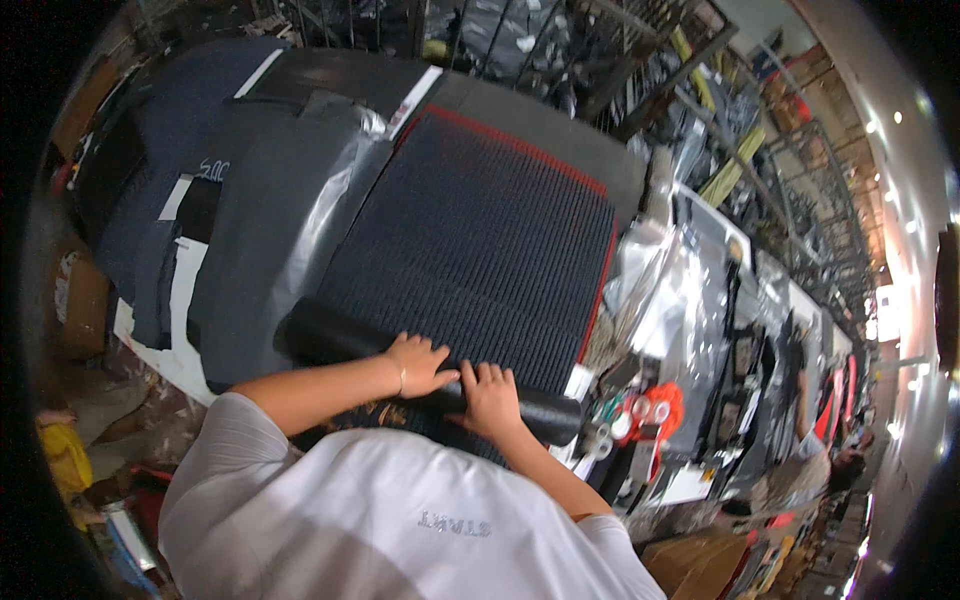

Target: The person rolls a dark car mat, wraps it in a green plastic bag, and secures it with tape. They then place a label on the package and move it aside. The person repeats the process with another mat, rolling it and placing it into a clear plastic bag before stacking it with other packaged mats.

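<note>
A dark ribbed mat (472,232) with red edging lies flat on the table before me. At its near end is a thick black roll (551,415), apparently rolled-up sheet of the same mat. My left hand (425,367) lies over the middle of the roll, its fingers curled onto the far side. Close to its right, my right hand (491,397) grips the roll too, with the thumbs nearly meeting. The palms' undersides are hidden.
Dark grey sheeting (262,217) spreads left of the mat. To the right are clear plastic film (660,285), scissors (598,442) and an orange-red bundle (661,412). Metal bars (480,34) stand along the far side. Another person (795,476) is farther right along the tables.
</note>
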